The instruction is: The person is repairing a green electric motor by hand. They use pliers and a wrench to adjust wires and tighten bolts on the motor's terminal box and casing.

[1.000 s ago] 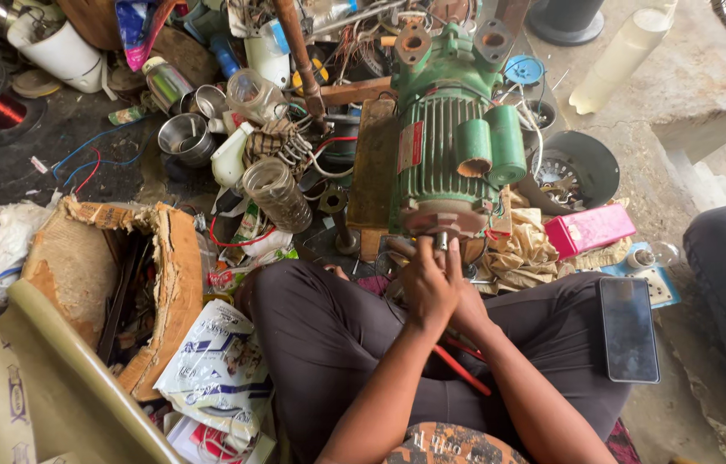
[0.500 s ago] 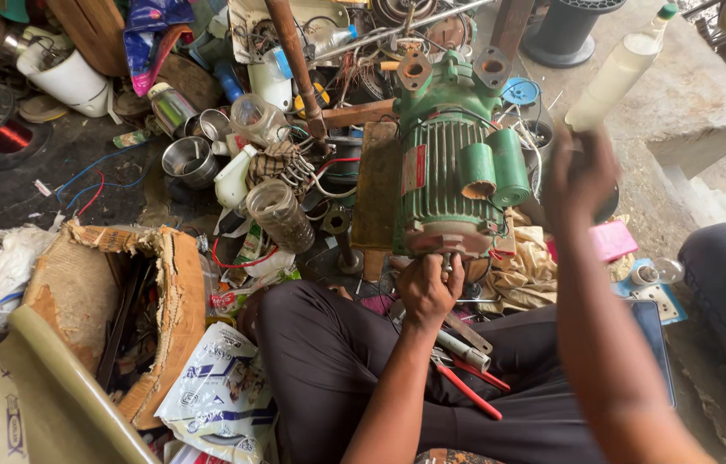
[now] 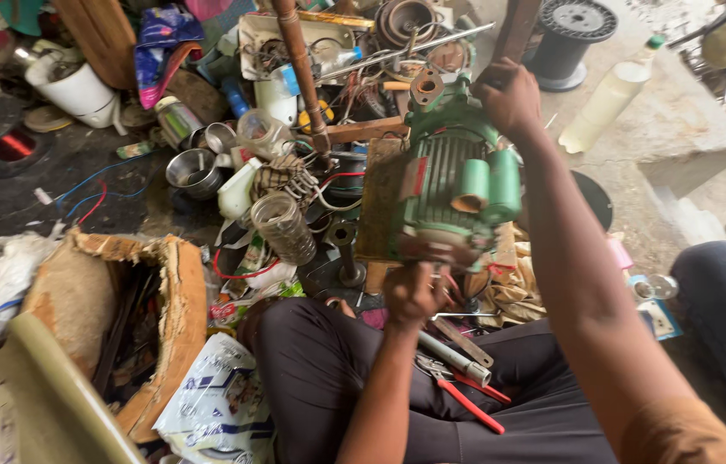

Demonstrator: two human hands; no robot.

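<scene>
A seated person works on a green electric motor (image 3: pixel 453 185) standing on the floor just beyond the knees: the left hand (image 3: pixel 412 294) is clenched against the motor's near end, what it grips hidden, while the right hand (image 3: pixel 509 96) closes over the motor's far top corner. Red-handled pliers (image 3: pixel 459 393) and a grey metal tube (image 3: pixel 453 357) lie on the lap below the motor. Left of the motor, steel cups (image 3: pixel 194 169), a wire coil (image 3: pixel 284 225) and a torn cardboard box (image 3: pixel 122 318) crowd in; bare concrete (image 3: pixel 681 155) opens to its right.
</scene>
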